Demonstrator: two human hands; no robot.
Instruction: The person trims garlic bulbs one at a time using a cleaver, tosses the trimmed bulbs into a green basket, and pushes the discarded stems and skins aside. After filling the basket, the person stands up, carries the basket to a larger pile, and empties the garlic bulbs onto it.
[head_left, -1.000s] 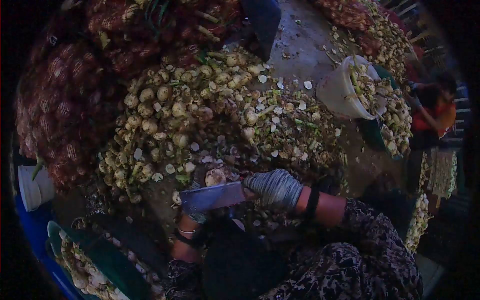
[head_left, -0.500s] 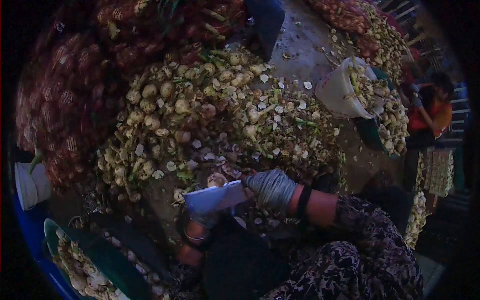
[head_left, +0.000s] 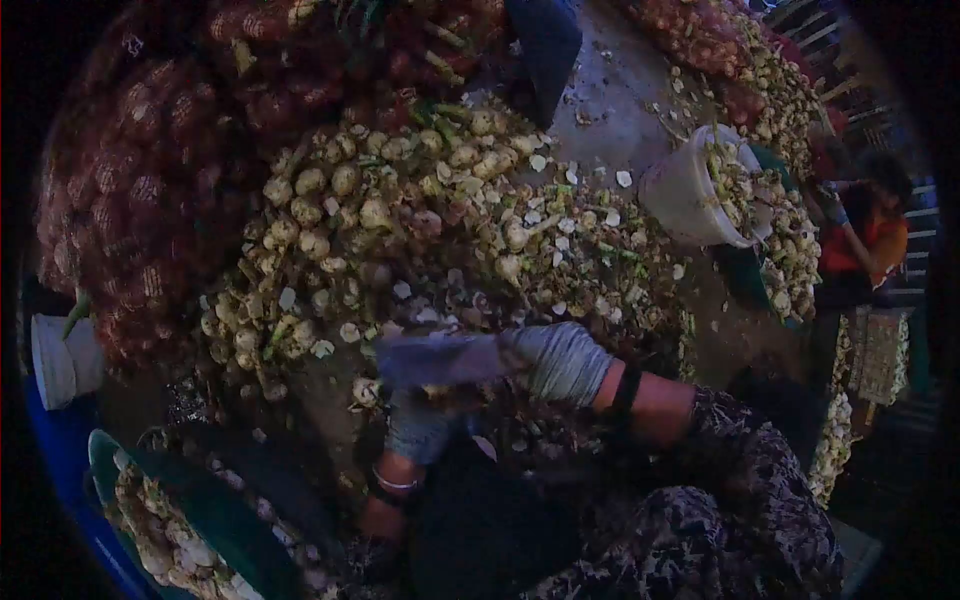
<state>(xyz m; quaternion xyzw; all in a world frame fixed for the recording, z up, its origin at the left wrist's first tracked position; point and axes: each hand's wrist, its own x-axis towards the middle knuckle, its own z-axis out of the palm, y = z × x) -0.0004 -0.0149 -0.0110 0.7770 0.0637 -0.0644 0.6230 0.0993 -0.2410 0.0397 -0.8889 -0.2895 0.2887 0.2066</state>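
My right hand, in a grey-white glove, grips a wide-bladed knife whose flat blade points left and is smeared by motion. Just below the blade is my gloved left hand, with a band at the wrist. Its fingers are mostly hidden behind the blade. A pale, blurred bit of a garlic bulb shows between blade and glove, apparently in the left fingers. Beyond both hands spreads a heap of garlic bulbs with cut stalks and white scraps.
Red mesh sacks of bulbs stand at the left and back. A green-rimmed container with garlic lies front left, near a white bucket. Another white bucket tilts at the right, with a person sitting beyond it.
The knife has risen slightly and now blurs. My left hand shows more below the blade, and the bulb that stood above the blade's edge is now mostly covered. The view has shifted slightly.
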